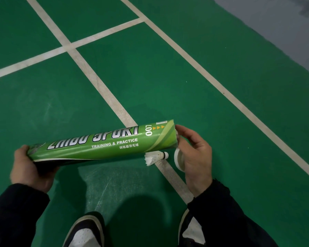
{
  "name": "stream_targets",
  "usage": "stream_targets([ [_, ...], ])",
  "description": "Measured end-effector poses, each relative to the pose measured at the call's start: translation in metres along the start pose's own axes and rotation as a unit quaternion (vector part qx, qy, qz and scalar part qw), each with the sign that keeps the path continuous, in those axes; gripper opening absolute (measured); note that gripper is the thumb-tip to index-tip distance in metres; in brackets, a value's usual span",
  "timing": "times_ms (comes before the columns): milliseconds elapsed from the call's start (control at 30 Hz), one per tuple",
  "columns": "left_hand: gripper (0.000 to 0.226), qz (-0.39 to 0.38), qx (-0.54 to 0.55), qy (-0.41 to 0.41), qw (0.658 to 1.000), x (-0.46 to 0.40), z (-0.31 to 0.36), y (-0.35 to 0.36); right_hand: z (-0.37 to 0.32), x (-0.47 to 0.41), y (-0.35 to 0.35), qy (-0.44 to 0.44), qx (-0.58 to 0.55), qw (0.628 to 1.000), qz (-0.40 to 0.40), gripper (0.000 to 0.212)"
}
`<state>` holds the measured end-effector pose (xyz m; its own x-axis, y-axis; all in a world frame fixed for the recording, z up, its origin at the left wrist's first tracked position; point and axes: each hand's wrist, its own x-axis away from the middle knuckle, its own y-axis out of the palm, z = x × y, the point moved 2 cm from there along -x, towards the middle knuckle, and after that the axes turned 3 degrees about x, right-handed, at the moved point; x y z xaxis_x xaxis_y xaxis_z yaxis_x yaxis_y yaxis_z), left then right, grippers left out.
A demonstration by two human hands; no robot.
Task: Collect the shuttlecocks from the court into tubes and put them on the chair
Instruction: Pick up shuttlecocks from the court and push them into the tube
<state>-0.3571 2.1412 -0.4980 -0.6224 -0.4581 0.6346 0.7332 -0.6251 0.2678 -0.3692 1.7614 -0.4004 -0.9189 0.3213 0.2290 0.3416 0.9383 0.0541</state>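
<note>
Two dark shoes [86, 230] stood at the bottom edge on the green court floor [43, 104]. The left hand [28, 169] gripped the near end of a green tube [103, 146], held nearly level. The right hand [194, 155] held a white cap [178, 160] in curled fingers beside the tube's far end. One shuttlecock [154, 157] lay on a white court line [171, 177] below that end.

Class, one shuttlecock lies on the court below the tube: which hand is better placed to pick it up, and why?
Right. The right hand is close to the shuttlecock and holds only the cap, while the left hand grips the tube at its far end.
</note>
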Motion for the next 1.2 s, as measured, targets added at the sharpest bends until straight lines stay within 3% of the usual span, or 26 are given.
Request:
stream_targets([
  [167, 0.026, 0.002, 0.013, 0.004, 1.0, -0.007, 0.005, -0.006, 0.0, -0.001, -0.002, 0.017, -0.037, 0.998, -0.055, 0.02],
  [267, 0.027, 0.003, 0.002, 0.006, 1.0, -0.01, 0.006, -0.008, -0.001, -0.003, -0.001, 0.017, -0.07, 0.995, -0.074, 0.031],
  [467, 0.027, 0.003, -0.012, 0.008, 1.0, -0.008, 0.006, -0.006, -0.001, -0.007, -0.005, -0.004, -0.065, 0.994, -0.089, 0.023],
  [900, 0.025, 0.001, -0.023, -0.026, 0.999, -0.002, -0.007, -0.016, 0.009, -0.007, -0.011, -0.001, 0.012, 0.997, -0.072, 0.018],
  [1067, 0.026, 0.001, -0.024, -0.019, 1.0, -0.007, 0.004, -0.016, 0.017, -0.001, -0.014, 0.005, 0.075, 0.989, -0.127, 0.03],
  [1200, 0.024, 0.007, -0.035, -0.037, 0.999, -0.011, 0.005, -0.015, 0.012, 0.006, -0.016, 0.001, 0.054, 0.987, -0.154, 0.019],
])
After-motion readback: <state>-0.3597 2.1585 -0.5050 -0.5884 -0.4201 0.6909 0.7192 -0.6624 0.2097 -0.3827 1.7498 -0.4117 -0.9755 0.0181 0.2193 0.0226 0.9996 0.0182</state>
